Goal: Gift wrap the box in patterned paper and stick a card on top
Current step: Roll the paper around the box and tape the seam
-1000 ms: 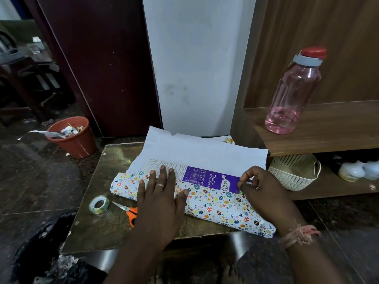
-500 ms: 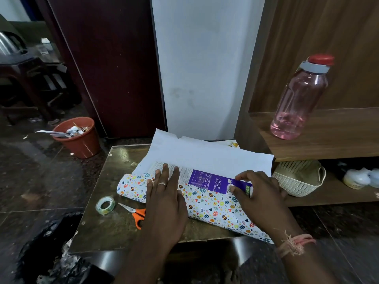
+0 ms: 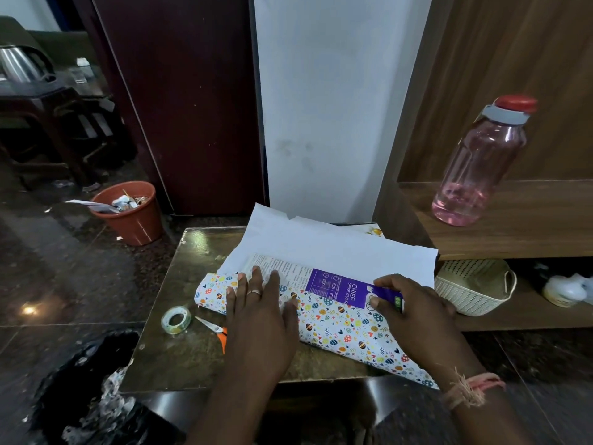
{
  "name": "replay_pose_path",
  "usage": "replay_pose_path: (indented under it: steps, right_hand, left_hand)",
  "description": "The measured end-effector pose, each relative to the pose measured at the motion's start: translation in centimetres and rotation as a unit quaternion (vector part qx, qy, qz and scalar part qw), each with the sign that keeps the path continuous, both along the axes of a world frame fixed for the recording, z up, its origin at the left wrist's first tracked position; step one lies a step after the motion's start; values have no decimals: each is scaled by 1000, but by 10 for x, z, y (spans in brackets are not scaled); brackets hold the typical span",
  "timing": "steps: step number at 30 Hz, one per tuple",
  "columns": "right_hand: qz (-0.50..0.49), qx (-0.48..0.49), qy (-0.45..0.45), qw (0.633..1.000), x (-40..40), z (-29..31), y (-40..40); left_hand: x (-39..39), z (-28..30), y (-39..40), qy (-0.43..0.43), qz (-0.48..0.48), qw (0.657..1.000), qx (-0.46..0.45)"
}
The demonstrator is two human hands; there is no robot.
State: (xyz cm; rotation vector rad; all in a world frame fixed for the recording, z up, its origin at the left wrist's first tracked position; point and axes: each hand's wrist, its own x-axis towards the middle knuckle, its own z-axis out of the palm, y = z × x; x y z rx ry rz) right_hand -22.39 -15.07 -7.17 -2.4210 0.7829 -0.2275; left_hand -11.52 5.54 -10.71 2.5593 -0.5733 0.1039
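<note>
Fingers point(image 3: 256, 277) of left hand point(image 3: 260, 316) lie straight, pressing patterned paper point(image 3: 346, 329) flat onto box point(image 3: 340, 285); right hand point(image 3: 414, 313) curls round box's right end. Step, prob.: first flap over (no tape yet). Next: pull far white flap beyond fingertips across, then tape roll point(image 3: 176, 320), left of left hand. Box's long axis runs left-right, print reading sideways.

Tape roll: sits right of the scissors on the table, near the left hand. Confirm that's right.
Not right. The head view shows the tape roll left of the scissors, not right of them. It does lie on the table, near the left hand.
</note>
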Motion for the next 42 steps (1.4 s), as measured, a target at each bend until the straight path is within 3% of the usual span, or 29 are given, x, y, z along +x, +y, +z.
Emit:
replay_pose_path:
  steps: [3,10,17,24,31,36,38,40,42]
  right_hand:
    - [4,-17,16,1000,4,5,3]
    - [8,-66,42,997,83,17,-14]
    - [46,-153,166,973,133,9,-38]
    - [37,-272,123,954,111,53,-5]
    - [93,-282,119,947,47,74,63]
    - [69,-234,85,966,16,46,78]
    - [56,-211,47,975,8,30,80]
    - [54,-204,20,977,3,15,79]
    - [52,-206,-11,977,0,4,76]
  left_hand:
    - [-3,4,1,-5,-4,999,41]
    - [-1,2,0,13,0,1000,24]
    - [4,-10,-1,-8,-2,998,65]
    - [6,-13,-4,-19,10,998,60]
    - [1,-6,-4,-14,13,1000,9]
    - [-3,3,-3,40,18,997,58]
    - [-1,1,-3,52,25,998,13]
    - [4,0,-4,61,45,992,-100]
    - [8,8,-1,88,98,963,-233]
